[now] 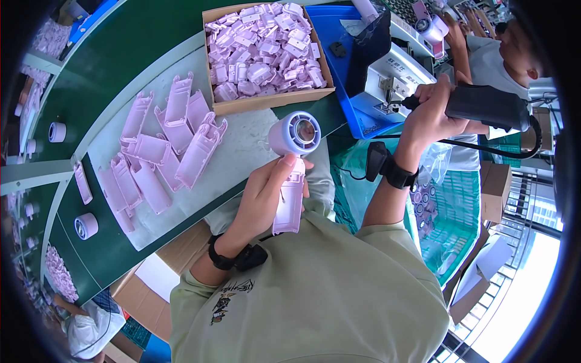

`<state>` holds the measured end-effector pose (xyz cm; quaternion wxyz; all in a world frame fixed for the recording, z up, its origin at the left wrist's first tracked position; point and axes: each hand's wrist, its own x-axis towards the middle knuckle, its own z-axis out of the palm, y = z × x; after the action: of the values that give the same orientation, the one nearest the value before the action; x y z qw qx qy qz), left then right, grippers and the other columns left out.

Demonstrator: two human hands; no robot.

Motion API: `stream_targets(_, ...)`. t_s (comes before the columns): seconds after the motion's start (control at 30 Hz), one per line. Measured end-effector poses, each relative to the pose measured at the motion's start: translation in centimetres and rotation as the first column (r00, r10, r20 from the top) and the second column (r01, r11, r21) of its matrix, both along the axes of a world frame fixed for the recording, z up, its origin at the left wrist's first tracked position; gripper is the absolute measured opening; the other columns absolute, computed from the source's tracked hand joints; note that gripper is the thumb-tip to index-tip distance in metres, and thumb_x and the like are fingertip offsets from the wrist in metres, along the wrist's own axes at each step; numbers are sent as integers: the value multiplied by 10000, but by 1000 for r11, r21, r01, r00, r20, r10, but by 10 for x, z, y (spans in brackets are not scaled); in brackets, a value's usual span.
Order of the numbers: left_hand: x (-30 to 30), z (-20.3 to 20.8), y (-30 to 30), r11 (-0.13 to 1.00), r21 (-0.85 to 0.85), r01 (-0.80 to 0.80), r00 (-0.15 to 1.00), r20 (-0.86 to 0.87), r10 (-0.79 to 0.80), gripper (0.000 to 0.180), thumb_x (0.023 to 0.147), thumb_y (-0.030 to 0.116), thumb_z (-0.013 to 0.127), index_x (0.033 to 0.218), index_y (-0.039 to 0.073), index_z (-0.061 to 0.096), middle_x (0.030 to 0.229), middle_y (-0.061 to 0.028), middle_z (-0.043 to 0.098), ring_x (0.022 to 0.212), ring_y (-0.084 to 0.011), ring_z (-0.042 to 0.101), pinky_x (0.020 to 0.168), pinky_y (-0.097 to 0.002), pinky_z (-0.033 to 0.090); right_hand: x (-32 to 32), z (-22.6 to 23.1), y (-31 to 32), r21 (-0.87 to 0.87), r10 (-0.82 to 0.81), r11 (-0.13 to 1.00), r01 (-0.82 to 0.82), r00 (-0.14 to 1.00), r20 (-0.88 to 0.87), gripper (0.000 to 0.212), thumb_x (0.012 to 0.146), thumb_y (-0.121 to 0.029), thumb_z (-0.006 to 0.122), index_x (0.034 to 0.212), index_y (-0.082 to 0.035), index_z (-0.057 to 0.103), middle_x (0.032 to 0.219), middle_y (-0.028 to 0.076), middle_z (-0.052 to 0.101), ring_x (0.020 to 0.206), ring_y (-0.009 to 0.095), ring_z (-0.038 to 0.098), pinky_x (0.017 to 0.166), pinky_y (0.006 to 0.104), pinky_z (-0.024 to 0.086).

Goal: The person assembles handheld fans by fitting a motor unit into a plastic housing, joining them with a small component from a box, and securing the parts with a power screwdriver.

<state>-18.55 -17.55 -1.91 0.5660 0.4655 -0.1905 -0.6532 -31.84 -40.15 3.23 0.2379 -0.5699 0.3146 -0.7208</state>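
Observation:
My left hand [257,196] is closed round the open pink handle of a small handheld fan [288,204], whose round lilac head points upward in front of me. Over at the right, my right hand [425,118] grips a black power screwdriver [487,107] with a cord trailing from its rear. The driver's front end is at a pale box-shaped screw feeder [393,71]; whether its tip touches a screw cannot be made out. Several pink handle shells [150,184] lie heaped on a pale mat [245,130] to the left of the fan.
A cardboard box [272,104] full of small pink parts stands at the back, beside a blue tray [330,36]. Loose round fan heads [86,225] sit on the green table at left. A green basket [451,242] holds round parts at right. A co-worker [502,63] is at upper right.

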Motion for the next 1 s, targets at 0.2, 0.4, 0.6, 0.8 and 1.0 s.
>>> stream_targets(0.2,1,-2,-7,1000,-10,-2,1000,13,2,489,1040,406,386,1115,-26,602,736,-51,606,564,-99,589,519,-233,464,-20,5,28,47,151,986,-158,981,124,211,853,43,595,1049,18,520,577,16,486,437,62,402,454,232,373)
stream_targets(0.4,-4,-2,-8,1000,-7,19,1000,19,-19,489,1038,410,393,1107,-27,602,735,-52,605,563,-100,586,517,-235,464,1,18,8,-97,29,995,-17,992,124,137,851,47,594,974,34,536,564,5,453,436,62,377,440,245,347)
stream_targets(0.6,-4,-3,-9,1000,-20,21,998,60,-19,494,1041,403,363,1111,-22,604,730,-54,606,559,-108,596,525,-234,476,-9,6,10,35,42,998,-44,997,67,37,861,24,587,862,36,552,574,1,431,445,60,362,434,248,318)
stream_targets(0.8,-5,-5,-10,1000,18,-18,1000,2,18,483,1037,413,396,1101,-17,606,733,-46,606,572,-94,586,528,-233,468,-19,20,47,60,195,974,-220,941,277,60,902,-45,529,912,8,554,560,-35,327,428,55,293,422,224,271)
stream_targets(1.0,-15,-7,-32,994,-67,-83,997,-14,82,485,1040,415,392,1090,-11,619,723,-44,613,594,-68,551,554,-225,418,18,34,105,20,534,814,-581,762,367,143,916,-47,464,1049,-79,507,538,-54,256,403,47,245,397,204,256)
